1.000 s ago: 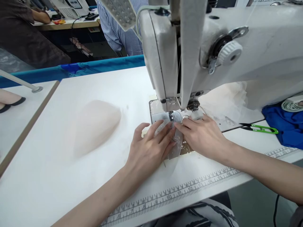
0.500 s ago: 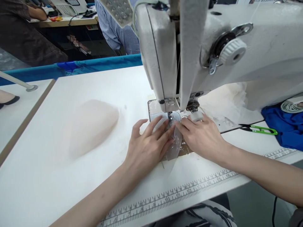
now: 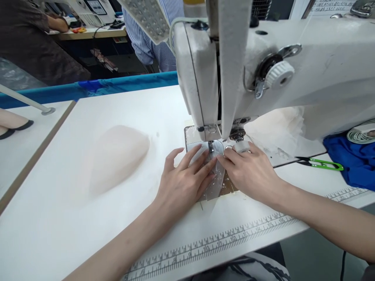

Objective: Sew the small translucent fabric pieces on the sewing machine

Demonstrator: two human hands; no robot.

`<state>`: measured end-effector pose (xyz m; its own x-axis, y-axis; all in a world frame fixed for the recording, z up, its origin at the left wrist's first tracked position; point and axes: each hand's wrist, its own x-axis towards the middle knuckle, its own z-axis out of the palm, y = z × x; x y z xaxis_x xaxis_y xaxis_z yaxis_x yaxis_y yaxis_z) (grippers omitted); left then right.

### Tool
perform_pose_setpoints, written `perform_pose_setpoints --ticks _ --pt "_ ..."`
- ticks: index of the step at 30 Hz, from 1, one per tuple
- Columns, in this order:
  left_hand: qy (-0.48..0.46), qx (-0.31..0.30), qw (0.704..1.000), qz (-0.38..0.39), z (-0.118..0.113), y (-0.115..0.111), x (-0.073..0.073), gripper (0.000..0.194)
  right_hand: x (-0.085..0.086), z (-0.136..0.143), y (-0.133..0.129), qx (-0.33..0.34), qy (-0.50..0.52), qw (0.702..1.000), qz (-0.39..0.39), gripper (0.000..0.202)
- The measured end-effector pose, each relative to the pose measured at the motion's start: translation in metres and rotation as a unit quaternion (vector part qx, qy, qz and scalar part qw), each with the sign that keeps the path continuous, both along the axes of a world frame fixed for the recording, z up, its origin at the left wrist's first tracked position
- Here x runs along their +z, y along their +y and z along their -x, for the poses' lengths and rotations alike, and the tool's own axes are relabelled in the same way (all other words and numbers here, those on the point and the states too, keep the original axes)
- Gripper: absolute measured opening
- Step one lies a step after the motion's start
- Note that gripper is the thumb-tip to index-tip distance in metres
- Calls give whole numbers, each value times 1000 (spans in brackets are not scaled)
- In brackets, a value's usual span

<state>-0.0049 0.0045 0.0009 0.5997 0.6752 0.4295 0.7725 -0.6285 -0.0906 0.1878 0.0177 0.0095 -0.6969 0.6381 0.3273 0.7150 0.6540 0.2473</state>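
Observation:
My left hand (image 3: 186, 177) lies flat with its fingers spread, fingertips close to the presser foot (image 3: 211, 146) of the sewing machine (image 3: 199, 86). Under those fingers is a piece of sheer, pale fabric (image 3: 213, 188) on the machine's plate. Just right of the foot, my right hand (image 3: 252, 171) has its fingers curled together at the fabric's edge, thumb and forefinger near the left fingertips. What lies beneath its fingers is mostly hidden.
A sheer beige fabric piece (image 3: 120, 160) lies on the white table at left. More sheer fabric (image 3: 278, 127) is bunched behind my right hand. Green thread snips (image 3: 322, 164) and blue cloth (image 3: 351, 166) lie at right. A printed ruler (image 3: 211, 248) runs along the front edge. Two people are beyond.
The view has tilted slightly, so the machine and table sit a little lower in the picture. Both hands keep nearly the same place beside the presser foot.

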Motion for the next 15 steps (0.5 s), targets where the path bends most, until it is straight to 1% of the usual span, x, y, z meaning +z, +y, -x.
perform_pose_setpoints --ticks 9,15 --pt "-10 -4 1000 9 2 0 -1 28 2 1 -3 2 -11 1000 -4 27" --pt "-16 -3 1000 11 2 1 -2 28 0 1 -3 4 -7 1000 -19 27"
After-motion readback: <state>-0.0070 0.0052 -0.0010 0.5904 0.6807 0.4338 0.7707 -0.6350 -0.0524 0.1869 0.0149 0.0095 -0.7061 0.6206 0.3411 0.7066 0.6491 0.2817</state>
